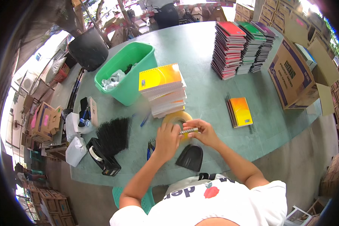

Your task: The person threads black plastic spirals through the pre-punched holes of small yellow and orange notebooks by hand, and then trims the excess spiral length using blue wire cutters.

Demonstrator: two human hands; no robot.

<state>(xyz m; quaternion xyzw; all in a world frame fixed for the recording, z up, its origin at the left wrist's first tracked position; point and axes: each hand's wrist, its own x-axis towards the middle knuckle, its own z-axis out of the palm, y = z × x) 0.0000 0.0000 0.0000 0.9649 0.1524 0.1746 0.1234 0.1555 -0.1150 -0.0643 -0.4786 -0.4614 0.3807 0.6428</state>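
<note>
My left hand [166, 138] and my right hand [201, 132] meet over the table's near edge, both pinching a short silvery spiral binding coil [188, 130]. Just behind my hands lies a large roll of clear tape [176, 118]. Beyond the roll stands a stack of spiral notebooks with a yellow-orange cover [162, 89]. A dark curved plastic piece [190, 157] rests on the table right under my hands.
A green bin [127, 69] holds scraps. Black binding coils [114, 134] and a black tape dispenser [102, 156] lie at the left. A small pile of orange notebooks [240, 111], tall notebook stacks [242, 47] and an open carton [295, 73] are at the right. A person stands at the table's far side.
</note>
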